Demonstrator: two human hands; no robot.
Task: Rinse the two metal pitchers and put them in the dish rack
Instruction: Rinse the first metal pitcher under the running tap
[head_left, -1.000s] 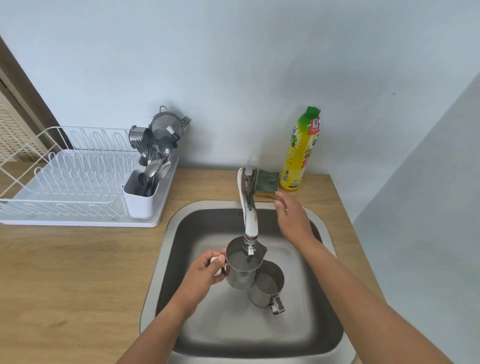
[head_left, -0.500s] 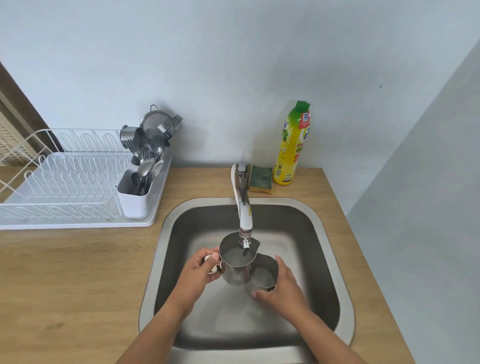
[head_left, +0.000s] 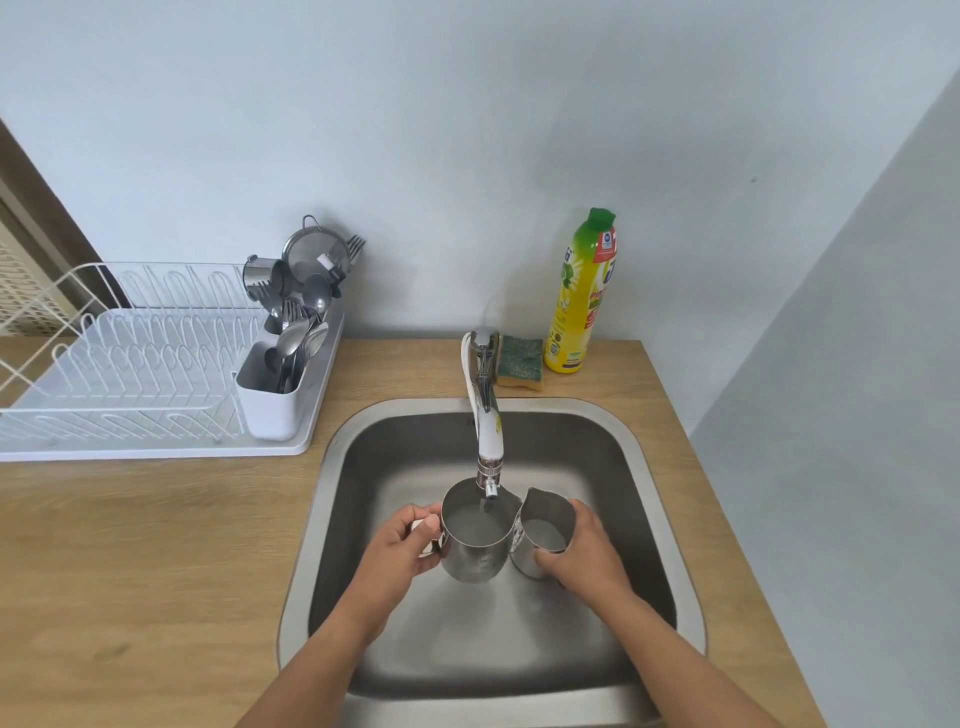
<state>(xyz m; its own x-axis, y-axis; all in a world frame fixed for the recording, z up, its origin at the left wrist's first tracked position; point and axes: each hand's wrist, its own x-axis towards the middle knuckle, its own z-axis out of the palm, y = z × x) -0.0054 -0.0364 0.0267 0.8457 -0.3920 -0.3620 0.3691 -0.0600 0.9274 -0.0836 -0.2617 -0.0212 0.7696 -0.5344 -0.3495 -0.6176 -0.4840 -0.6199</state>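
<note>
Two metal pitchers are held side by side over the steel sink (head_left: 644, 467). The larger pitcher (head_left: 475, 540) sits right under the faucet (head_left: 485, 415), with water inside it. My left hand (head_left: 400, 545) grips its handle on the left side. The smaller pitcher (head_left: 543, 530) is just right of it, touching it, also with water inside. My right hand (head_left: 582, 551) wraps around its body from the right. The white dish rack (head_left: 130, 374) stands on the counter at the left, its plate slots bare.
A white cutlery holder (head_left: 272, 400) full of spoons, forks and a strainer sits at the rack's right end. A green sponge (head_left: 519, 361) and a yellow dish soap bottle (head_left: 582, 296) stand behind the sink. Wooden counter (head_left: 156, 545) surrounds the sink.
My right hand came down from the faucet area, took hold of the smaller pitcher and lifted it beside the larger one. My left hand stays on the larger pitcher's handle.
</note>
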